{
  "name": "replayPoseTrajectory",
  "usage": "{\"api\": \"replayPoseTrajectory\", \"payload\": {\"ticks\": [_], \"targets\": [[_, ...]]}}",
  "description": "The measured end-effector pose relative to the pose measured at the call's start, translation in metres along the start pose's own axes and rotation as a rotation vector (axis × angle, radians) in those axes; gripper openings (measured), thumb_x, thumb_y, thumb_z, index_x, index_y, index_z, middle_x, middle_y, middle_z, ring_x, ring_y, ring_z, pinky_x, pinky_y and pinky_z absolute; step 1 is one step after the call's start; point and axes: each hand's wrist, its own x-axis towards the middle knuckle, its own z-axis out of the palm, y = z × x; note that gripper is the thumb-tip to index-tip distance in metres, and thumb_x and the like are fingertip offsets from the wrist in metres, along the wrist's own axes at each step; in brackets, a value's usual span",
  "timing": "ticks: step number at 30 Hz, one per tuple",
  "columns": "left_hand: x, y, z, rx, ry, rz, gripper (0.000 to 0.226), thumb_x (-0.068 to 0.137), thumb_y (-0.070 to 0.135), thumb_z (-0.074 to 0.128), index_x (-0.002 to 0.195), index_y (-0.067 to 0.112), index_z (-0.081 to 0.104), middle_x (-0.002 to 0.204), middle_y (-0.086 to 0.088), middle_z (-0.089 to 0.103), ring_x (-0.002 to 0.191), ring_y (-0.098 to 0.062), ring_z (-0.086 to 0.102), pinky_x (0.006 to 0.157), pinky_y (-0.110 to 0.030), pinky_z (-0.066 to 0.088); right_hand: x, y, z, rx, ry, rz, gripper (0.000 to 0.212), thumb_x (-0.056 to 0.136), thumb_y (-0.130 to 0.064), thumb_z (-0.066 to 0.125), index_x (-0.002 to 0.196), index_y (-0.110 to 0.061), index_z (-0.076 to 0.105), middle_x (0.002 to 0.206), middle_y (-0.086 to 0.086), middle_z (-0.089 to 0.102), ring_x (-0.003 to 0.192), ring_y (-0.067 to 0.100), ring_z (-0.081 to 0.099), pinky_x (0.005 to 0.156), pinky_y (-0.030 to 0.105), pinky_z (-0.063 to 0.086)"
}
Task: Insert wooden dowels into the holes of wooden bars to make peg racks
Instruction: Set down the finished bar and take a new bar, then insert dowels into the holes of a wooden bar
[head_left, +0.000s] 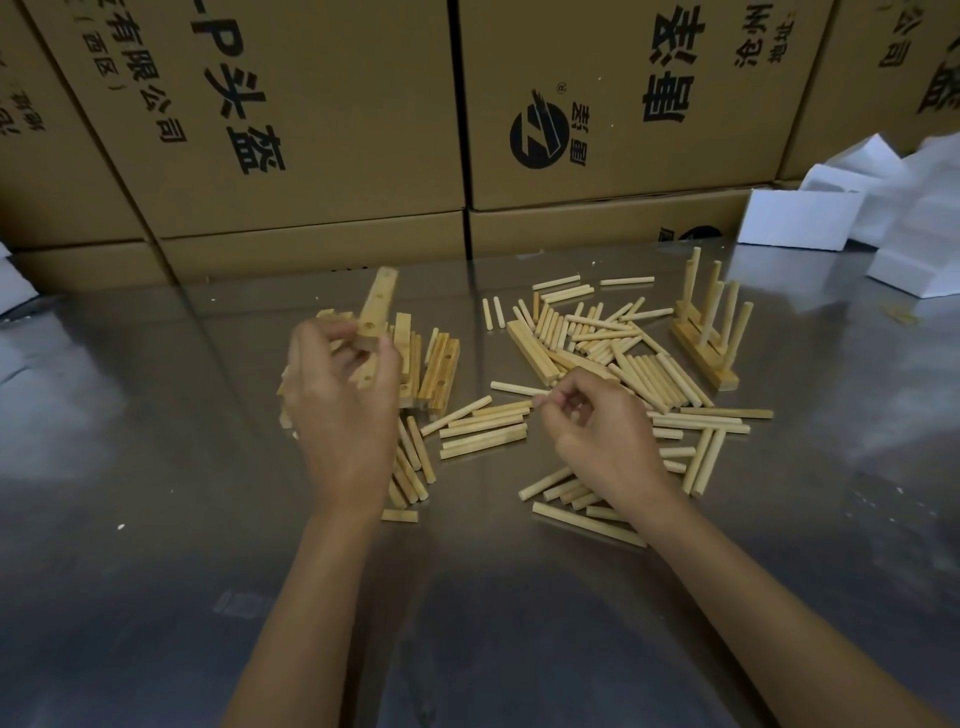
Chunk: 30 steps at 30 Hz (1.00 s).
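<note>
while left hand (343, 400) grips bar (378, 306), long axis pointing up-away | right hand (597, 421) curled over dowels (483, 431), hold unclear, nearer them

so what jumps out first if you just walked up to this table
Loose wooden dowels litter the middle of the steel table. The left hand holds up a drilled wooden bar, while a finished peg rack stands far right. Printed cardboard boxes wall the back.

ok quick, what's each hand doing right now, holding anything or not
Left hand: grip closed on a drilled wooden bar, lifted above the bar pile.
Right hand: fingers curled over the loose dowels; cannot tell if it holds one.
</note>
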Motion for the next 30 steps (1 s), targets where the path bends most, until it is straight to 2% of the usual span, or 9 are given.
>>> {"api": "replayPoseTrajectory", "payload": {"ticks": [2, 6, 13, 15, 18, 20, 23, 26, 30], "targets": [[-0.009, 0.012, 0.011, -0.105, -0.083, -0.022, 0.021, 0.089, 0.013, 0.072, 0.102, 0.017, 0.056, 0.111, 0.002, 0.060, 0.103, -0.018, 0.069, 0.084, -0.026, 0.058, 0.001, -0.009, 0.000, 0.299, -0.111, 0.137, 0.023, 0.095, -0.040, 0.060, 0.086, -0.022, 0.070, 0.079, -0.003, 0.072, 0.079, 0.004, 0.064, 0.067, 0.011, 0.045], [-0.036, 0.028, 0.031, -0.231, -0.449, -0.062, 0.031, 0.083, 0.007, 0.076, 0.091, 0.028, 0.054, 0.105, 0.007, 0.062, 0.097, -0.009, 0.070, 0.081, -0.024, 0.058, 0.006, -0.017, -0.009, 0.799, -0.174, 0.401, 0.037, 0.095, -0.049, 0.056, 0.108, -0.017, 0.069, 0.093, 0.004, 0.077, 0.084, 0.016, 0.073, 0.073, 0.026, 0.058], [-0.049, 0.031, 0.038, -0.404, -0.786, -0.296, 0.028, 0.074, 0.015, 0.078, 0.089, 0.026, 0.056, 0.105, 0.004, 0.065, 0.106, -0.012, 0.068, 0.089, -0.034, 0.059, 0.017, 0.002, -0.026, 0.877, -0.116, 0.492, 0.022, 0.095, -0.021, 0.064, 0.112, -0.008, 0.070, 0.095, 0.014, 0.073, 0.079, 0.018, 0.065, 0.071, 0.027, 0.053], [-0.045, 0.033, 0.036, -0.446, -0.801, -0.425, 0.034, 0.071, 0.041, 0.081, 0.097, 0.036, 0.060, 0.106, 0.017, 0.068, 0.102, -0.004, 0.068, 0.083, -0.024, 0.058, 0.017, 0.002, -0.027, 0.851, -0.180, 0.425, 0.022, 0.096, -0.021, 0.063, 0.111, -0.008, 0.071, 0.096, 0.014, 0.073, 0.083, 0.022, 0.063, 0.077, 0.033, 0.051], [-0.040, 0.031, 0.033, -0.519, -0.826, -0.595, 0.043, 0.082, 0.073, 0.057, 0.116, 0.047, 0.064, 0.116, 0.020, 0.068, 0.109, -0.004, 0.065, 0.088, -0.030, 0.055, 0.013, -0.005, -0.029, 0.696, -0.359, 0.262, 0.020, 0.092, -0.026, 0.068, 0.107, -0.013, 0.072, 0.086, 0.007, 0.072, 0.076, 0.017, 0.064, 0.069, 0.027, 0.052], [-0.038, 0.030, 0.032, -0.676, -0.891, -0.783, 0.047, 0.094, 0.069, 0.042, 0.116, 0.037, 0.070, 0.119, 0.000, 0.071, 0.110, -0.018, 0.068, 0.084, -0.035, 0.058, 0.008, -0.013, -0.027, 0.604, -0.506, 0.185, 0.020, 0.088, -0.027, 0.073, 0.104, -0.015, 0.074, 0.082, 0.006, 0.073, 0.069, 0.014, 0.065, 0.061, 0.023, 0.052], [-0.035, 0.029, 0.033, -0.831, -0.737, -1.041, 0.051, 0.100, 0.054, 0.041, 0.116, 0.011, 0.065, 0.113, -0.012, 0.074, 0.101, -0.027, 0.073, 0.072, -0.034, 0.062, 0.005, -0.017, -0.024, 0.446, -0.585, 0.116, 0.019, 0.087, -0.032, 0.074, 0.100, -0.017, 0.076, 0.082, 0.002, 0.075, 0.071, 0.012, 0.068, 0.063, 0.022, 0.053], [-0.028, 0.021, 0.035, -0.847, -0.511, -1.103, 0.041, 0.104, 0.043, 0.042, 0.109, 0.005, 0.056, 0.094, -0.013, 0.076, 0.092, -0.028, 0.075, 0.069, -0.036, 0.062, 0.013, -0.004, -0.033, 0.057, -0.493, -0.009, 0.010, 0.091, -0.020, 0.068, 0.094, -0.027, 0.075, 0.091, -0.011, 0.073, 0.089, 0.001, 0.065, 0.084, 0.026, 0.050], [-0.018, 0.010, 0.028, -0.753, -0.427, -1.097, 0.037, 0.103, 0.043, 0.045, 0.097, 0.010, 0.061, 0.068, -0.002, 0.066, 0.063, -0.016, 0.065, 0.060, -0.033, 0.060, 0.017, 0.010, -0.044, -0.287, -0.704, -0.001, 0.013, 0.086, -0.024, 0.071, 0.089, -0.035, 0.074, 0.104, -0.016, 0.060, 0.110, 0.005, 0.046, 0.101, 0.035, 0.040]]}}
